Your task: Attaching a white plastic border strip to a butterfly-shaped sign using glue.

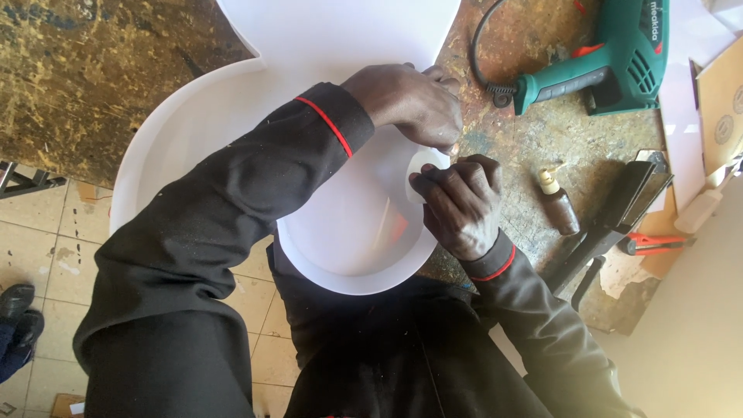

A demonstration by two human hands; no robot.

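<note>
Floor, far left: tiled, with a dark shoe (15,300) near the picture's left edge, beyond the worktop's edge.
White sheet (232,101): a large curved plastic cut-out lying on the stained worktop (93,70), its rounded lobe overhanging the near edge toward the person.
Left hand (409,103): knuckles up on the sheet's right rim, fingers curled narrow and pressing down; what the fingertips pinch is hidden.
Small white piece (424,162): between both hands at the sheet's right edge, touching both.
Right hand (458,203): fingers bent close together over that piece, thumb side against the rim.
Doing it well: keep the left hand's weight on the rim so the overhanging lobe cannot rock, and work in short strokes.
Brown bottle (559,205): just right of the right hand; mind the elbow.
Green drill (611,58): far right corner, cord trailing leftward.
</note>
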